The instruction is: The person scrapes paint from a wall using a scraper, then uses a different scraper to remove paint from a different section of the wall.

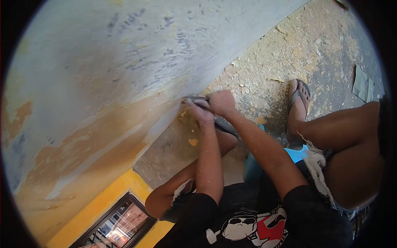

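Note:
My right hand (pixel 222 103) is closed in a fist around the handle end of a dark, thin-bladed scraper (pixel 194 98). Farther along the tool, near its tip, my left hand (pixel 202 112) is closed on it too, close beside the right. The tip meets the low part of the wall (pixel 144 99), just above the floor. Patches of peeled and scraped paint cover this wall, with bare whitish and tan areas and dark marks. My fingers hide most of the handle, and the hands are slightly blurred.
Paint flakes (pixel 264 70) lie thickly along the wall's foot on the grey floor (pixel 165 159). My sandalled foot (pixel 298 97) is to the right; a blue plastic seat (pixel 252 165) is beneath me. A flat greenish piece (pixel 364 84) lies far right. A yellow-edged opening (pixel 120 225) is lower left.

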Demonstrator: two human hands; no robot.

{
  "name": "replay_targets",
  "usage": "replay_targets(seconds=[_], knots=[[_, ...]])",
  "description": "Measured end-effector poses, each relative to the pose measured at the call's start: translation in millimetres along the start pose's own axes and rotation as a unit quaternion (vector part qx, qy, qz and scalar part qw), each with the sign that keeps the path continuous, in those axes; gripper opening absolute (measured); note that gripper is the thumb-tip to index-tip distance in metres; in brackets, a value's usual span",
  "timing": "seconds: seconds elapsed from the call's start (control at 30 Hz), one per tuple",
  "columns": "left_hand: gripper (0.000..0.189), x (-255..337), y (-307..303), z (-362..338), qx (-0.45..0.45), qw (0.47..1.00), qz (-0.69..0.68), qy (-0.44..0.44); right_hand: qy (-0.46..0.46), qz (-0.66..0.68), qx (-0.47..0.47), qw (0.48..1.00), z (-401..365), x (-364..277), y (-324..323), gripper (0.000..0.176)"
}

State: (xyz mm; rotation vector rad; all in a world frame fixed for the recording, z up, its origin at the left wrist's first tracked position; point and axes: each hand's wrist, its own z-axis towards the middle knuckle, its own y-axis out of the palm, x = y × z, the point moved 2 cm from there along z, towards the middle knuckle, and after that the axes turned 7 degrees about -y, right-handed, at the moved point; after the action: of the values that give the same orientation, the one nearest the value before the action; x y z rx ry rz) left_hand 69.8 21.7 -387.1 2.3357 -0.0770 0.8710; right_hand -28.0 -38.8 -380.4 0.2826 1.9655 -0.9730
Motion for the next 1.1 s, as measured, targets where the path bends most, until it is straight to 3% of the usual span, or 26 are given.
replay_targets(seconds=[0.03,0.13,0.2,0.23,0.3,0.33,0.37,0.4,0.47,0.5,0.57,0.6,0.63,0.7,0.73,0.77,0.83,0.87,0.93,0.97,1.03,1.07,1.1], knots=[[0.034,3.3,-10.8,-0.9,0.01,1.0,0.004,-0.001,-0.076,-0.031,0.015,0.997,3.9,-5.6,1.3,0.063],[0.036,8.2,-23.4,6.0,-0.047,0.999,0.013,-0.024,-0.05,-0.043,-0.006,0.998,0.0,-8.8,3.8,0.061],[0.038,7.1,-41.9,1.1,-0.073,0.989,-0.016,-0.125,-0.035,-0.028,-0.003,0.999,-10.6,-8.7,4.5,0.06],[0.038,4.5,-53.6,2.4,-0.083,0.989,-0.019,-0.119,-0.02,-0.017,-0.033,0.999,-13.0,-5.5,2.4,0.063],[0.038,-9.4,-59.0,0.8,-0.236,0.965,-0.073,-0.084,-0.012,-0.02,-0.054,0.998,-14.9,-4.0,-3.6,0.066],[0.038,-8.5,-38.8,-12.4,-0.248,0.962,-0.082,-0.079,0.007,0.0,-0.096,0.995,-17.8,-3.2,-3.2,0.068],[0.039,-7.7,-26.5,-26.3,-0.052,0.996,-0.031,-0.072,0.025,0.02,-0.137,0.99,-19.0,-1.6,-5.5,0.071],[0.04,-4.3,-19.2,-42.4,0.146,0.987,0.019,-0.065,0.017,0.006,-0.125,0.992,-16.7,-0.1,-9.4,0.071],[0.043,2.4,-64.7,-31.1,0.136,0.987,0.04,-0.078,0.036,0.107,-0.356,0.927,-16.9,-4.8,-11.9,0.079],[0.045,8.7,-79.6,-26.6,0.143,0.983,0.071,-0.094,0.026,0.094,-0.35,0.932,-16.5,-13.5,-26.6,0.079],[0.042,30.1,-64.0,-47.0,0.115,0.983,0.112,-0.089,0.011,0.1,-0.496,0.863,-24.6,-37.1,-49.7,0.09],[0.04,42.3,-58.5,-58.3,0.103,0.977,0.161,-0.092,0.022,0.092,-0.578,0.811,-23.7,-50.6,-60.9,0.11],[0.04,60.4,-71.2,-56.0,0.099,0.981,0.143,-0.081,0.017,0.072,-0.58,0.811,-31.9,-65.4,-73.3,0.11],[0.038,91.0,-108.9,-42.9,0.004,0.947,0.269,-0.173,-0.053,0.027,-0.509,0.859,-57.8,-110.7,-114.6,0.123],[0.038,101.9,-100.7,-56.7,0.002,0.954,0.255,-0.159,-0.104,0.008,-0.534,0.839,-75.4,-146.3,-140.1,0.138],[0.037,112.4,-82.9,-74.8,-0.001,0.954,0.241,-0.18,-0.11,-0.009,-0.537,0.836,-84.2,-156.5,-128.0,0.138],[0.037,113.4,-83.7,-91.8,-0.005,0.954,0.221,-0.203,-0.337,-0.145,-0.281,0.887,-98.7,-162.1,-85.3,0.088],[0.037,118.1,-84.3,-87.7,0.012,0.95,0.253,-0.181,-0.339,-0.152,-0.281,0.885,-111.4,-167.3,-69.4,0.088],[0.037,120.1,-82.9,-76.4,0.041,0.939,0.314,-0.137,-0.52,-0.106,-0.021,0.847,-135.0,-178.5,-54.0,0.053],[0.037,114.2,-87.9,-77.2,0.056,0.93,0.344,-0.115,-0.522,-0.115,-0.022,0.845,-140.3,-169.6,-45.1,0.053],[0.038,109.2,-103.4,-78.6,0.085,0.908,0.404,-0.07,-0.529,0.045,-0.063,0.845,-136.3,-153.7,-30.7,0.028],[0.038,108.3,-106.1,-75.1,0.103,0.893,0.436,-0.048,-0.525,0.061,0.01,0.849,-131.8,-144.3,-28.0,0.015],[0.038,105.9,-107.5,-72.0,0.121,0.875,0.468,-0.026,-0.525,0.06,0.013,0.849,-125.3,-139.5,-26.5,0.015]])
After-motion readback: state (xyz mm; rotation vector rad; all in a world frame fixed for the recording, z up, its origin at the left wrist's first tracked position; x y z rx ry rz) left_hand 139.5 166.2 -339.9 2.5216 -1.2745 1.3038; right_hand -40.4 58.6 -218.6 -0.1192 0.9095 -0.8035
